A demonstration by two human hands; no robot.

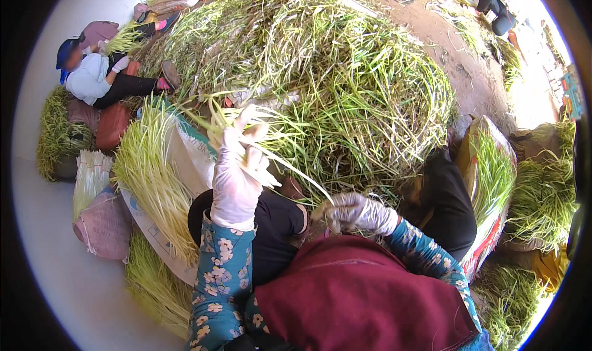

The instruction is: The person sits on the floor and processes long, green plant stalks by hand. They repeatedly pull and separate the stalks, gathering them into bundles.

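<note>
My left hand (238, 175), in a thin white glove, is raised in front of me and closed around a bunch of pale yellow-green leafy stalks (259, 166). Their white ends point down to the right, while the leafy ends spread behind the fingers. Lower and to the right, my right hand (358, 212) in a similar glove pinches the end of a single pale stalk (303, 175). That stalk stretches up to the left towards the bunch. The right fingertips are partly blurred. A maroon apron (360, 291) covers my lap below both hands.
A large heap of green and dry leaves (333, 82) lies ahead. Bundled pale stalks (152, 180) rest on a white woven sack (192, 156) at left; tied white stalks (92, 175) stand beyond. Another sack of greens (492, 175) is at right. A co-worker (99, 73) sits far left.
</note>
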